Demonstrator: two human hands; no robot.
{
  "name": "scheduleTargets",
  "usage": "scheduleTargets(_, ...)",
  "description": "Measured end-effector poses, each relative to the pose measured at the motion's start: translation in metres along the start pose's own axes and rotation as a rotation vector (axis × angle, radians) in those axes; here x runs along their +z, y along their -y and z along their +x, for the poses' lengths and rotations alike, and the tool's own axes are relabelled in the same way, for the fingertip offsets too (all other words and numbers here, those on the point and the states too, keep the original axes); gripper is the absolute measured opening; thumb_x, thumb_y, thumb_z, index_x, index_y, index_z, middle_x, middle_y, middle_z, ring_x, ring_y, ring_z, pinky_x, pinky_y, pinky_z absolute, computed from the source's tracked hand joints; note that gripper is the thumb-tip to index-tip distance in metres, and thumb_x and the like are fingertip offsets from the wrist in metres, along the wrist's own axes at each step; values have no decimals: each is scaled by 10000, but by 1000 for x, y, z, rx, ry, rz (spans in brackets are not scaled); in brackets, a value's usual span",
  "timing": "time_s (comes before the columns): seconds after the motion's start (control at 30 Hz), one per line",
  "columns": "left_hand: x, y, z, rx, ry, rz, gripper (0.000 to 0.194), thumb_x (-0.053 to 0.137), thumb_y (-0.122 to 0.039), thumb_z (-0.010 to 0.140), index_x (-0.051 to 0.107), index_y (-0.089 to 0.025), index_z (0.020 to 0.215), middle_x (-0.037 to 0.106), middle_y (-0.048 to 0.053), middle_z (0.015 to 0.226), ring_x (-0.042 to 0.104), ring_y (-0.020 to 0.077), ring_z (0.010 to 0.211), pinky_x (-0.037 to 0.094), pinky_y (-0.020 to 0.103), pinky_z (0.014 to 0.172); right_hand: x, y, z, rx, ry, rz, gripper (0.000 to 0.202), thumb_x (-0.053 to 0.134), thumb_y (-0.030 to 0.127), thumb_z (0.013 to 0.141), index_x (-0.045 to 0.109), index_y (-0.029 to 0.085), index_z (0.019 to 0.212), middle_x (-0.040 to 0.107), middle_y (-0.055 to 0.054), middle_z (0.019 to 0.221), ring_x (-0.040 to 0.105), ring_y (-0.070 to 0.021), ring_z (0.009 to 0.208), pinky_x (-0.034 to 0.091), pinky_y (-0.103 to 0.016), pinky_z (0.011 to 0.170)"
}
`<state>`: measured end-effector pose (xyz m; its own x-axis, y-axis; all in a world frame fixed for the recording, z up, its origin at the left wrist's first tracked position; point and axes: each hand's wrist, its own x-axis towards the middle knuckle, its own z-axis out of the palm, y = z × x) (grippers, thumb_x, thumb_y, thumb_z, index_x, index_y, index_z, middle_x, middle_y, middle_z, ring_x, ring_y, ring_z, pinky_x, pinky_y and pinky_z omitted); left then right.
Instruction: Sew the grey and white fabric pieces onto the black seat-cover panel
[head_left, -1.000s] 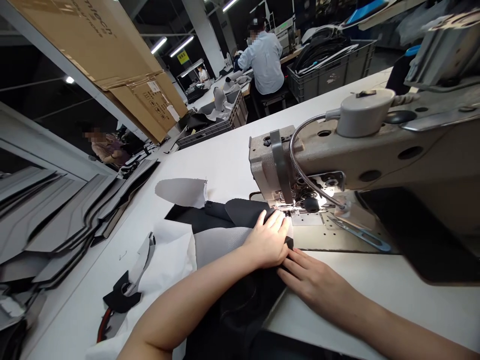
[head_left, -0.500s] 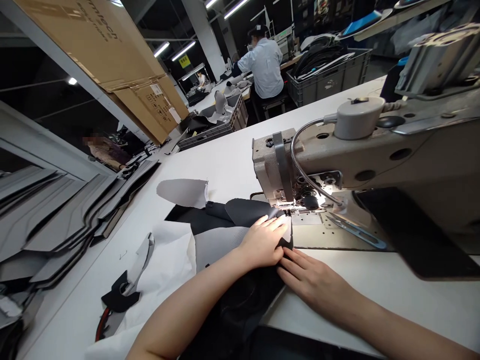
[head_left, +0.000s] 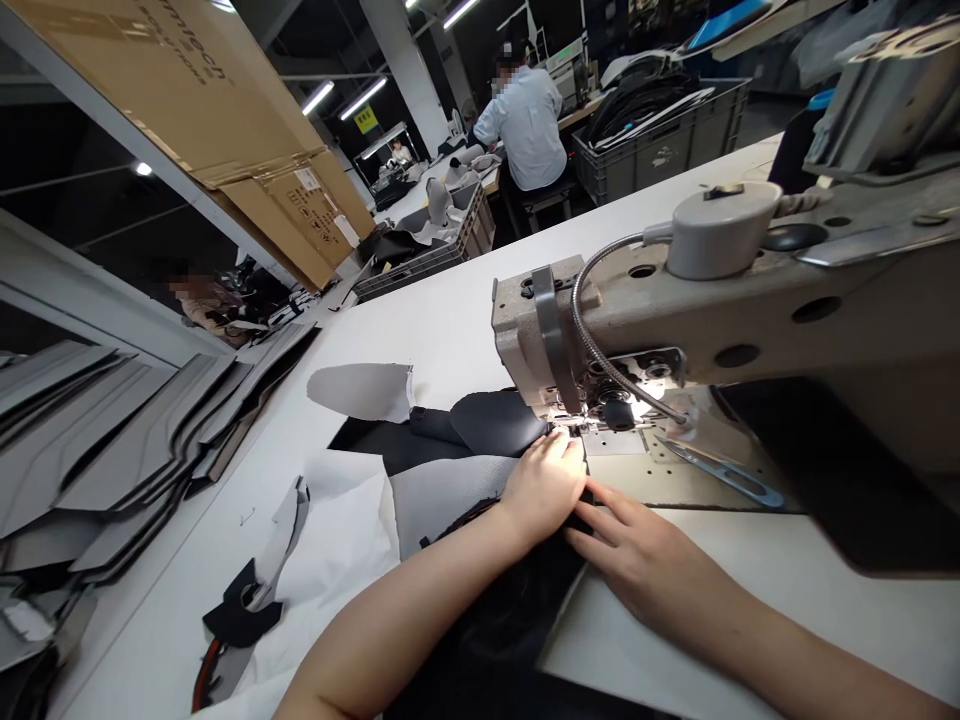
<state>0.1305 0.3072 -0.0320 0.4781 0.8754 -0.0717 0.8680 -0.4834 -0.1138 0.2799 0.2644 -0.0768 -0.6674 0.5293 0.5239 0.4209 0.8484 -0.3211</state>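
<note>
A sewing machine (head_left: 622, 330) stands at the right, its lamp lighting the needle area. Grey and black fabric pieces (head_left: 450, 490) lie joined in front of it, with a black rounded flap (head_left: 495, 420) reaching the presser foot. My left hand (head_left: 544, 485) is closed on the fabric just in front of the needle, fingers bunched together. Close beside it, my right hand (head_left: 637, 555) holds the fabric's near edge with its fingertips; what lies under them is hidden. Black fabric (head_left: 487, 620) hangs down below my left forearm.
Blue-handled thread snips (head_left: 727, 475) and a dark phone-like slab (head_left: 832, 470) lie right of the needle. Stacked grey panels (head_left: 150, 430) line the left side. Crates (head_left: 660, 145) and a seated person (head_left: 529, 130) are beyond the white table (head_left: 420, 325).
My left hand has shifted slightly right, its fingers drawn closer together near the needle. The right hand has moved slightly with the fabric. The camera view has shifted a little.
</note>
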Motion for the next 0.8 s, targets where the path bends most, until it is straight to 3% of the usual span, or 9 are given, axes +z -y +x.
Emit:
scheduleTargets(0.1, -26, 12, -3, -23, 45, -46, 249, 471, -308, 906, 589, -154, 1062, 601, 85, 1160, 531, 227, 1118, 431, 343, 966, -9, 2, 2, 14, 75, 160, 315, 534, 83, 728, 654, 216, 988, 609, -66, 1139, 456, -264, 1181, 354, -464, 1037)
scheduleTargets(0.17, -50, 23, -12, -99, 89, -83, 384, 540, -418, 857, 550, -177, 1155, 592, 73, 1177, 551, 245, 1076, 454, 370, 928, -13, 6, 1, -24, 144, 284, 319, 556, 154, 769, 635, 280, 1052, 635, -7, 1099, 490, -223, 1141, 212, -508, 1103)
scheduleTargets(0.23, -69, 31, -23, -182, 123, -125, 480, 550, -409, 844, 469, -196, 1267, 580, 62, 1199, 561, 234, 1057, 464, 354, 904, -11, 11, -1, -74, 191, 342, 353, 551, 201, 797, 599, 310, 1129, 641, 19, 1103, 481, -218, 1161, 48, -561, 1117)
scheduleTargets(0.3, -76, 28, -34, -188, 171, -143, 434, 514, -327, 861, 457, -226, 1279, 601, 40, 1148, 587, 207, 994, 485, 309, 841, -5, 18, -4, -110, 205, 316, 375, 550, 225, 802, 578, 283, 1172, 623, 2, 1161, 451, -236, 1202, 19, -559, 1116)
scheduleTargets(0.43, -49, -1, -41, -25, 308, -18, 430, 484, -190, 829, 477, -189, 1259, 636, 37, 916, 617, 211, 802, 501, 293, 655, 10, 28, -10, -163, 127, 146, 311, 557, 220, 814, 606, 184, 1119, 639, -60, 1124, 497, -247, 1141, 213, -460, 1106)
scheduleTargets(0.53, -24, -16, -36, -42, 272, 78, 543, 464, -148, 825, 363, -143, 1358, 638, 52, 871, 618, 219, 761, 494, 303, 616, 15, 31, -11, -189, 59, 69, 303, 562, 219, 802, 617, 148, 1091, 651, -84, 1077, 524, -253, 1097, 279, -448, 1079)
scheduleTargets(0.8, -17, -4, -11, -68, 153, 84, 438, 412, -153, 872, 433, -140, 1309, 649, 84, 939, 611, 234, 853, 499, 337, 696, 18, 17, -11, -91, -36, 26, 334, 532, 254, 823, 612, 134, 1124, 600, -100, 1208, 498, -257, 1162, 342, -423, 1048)
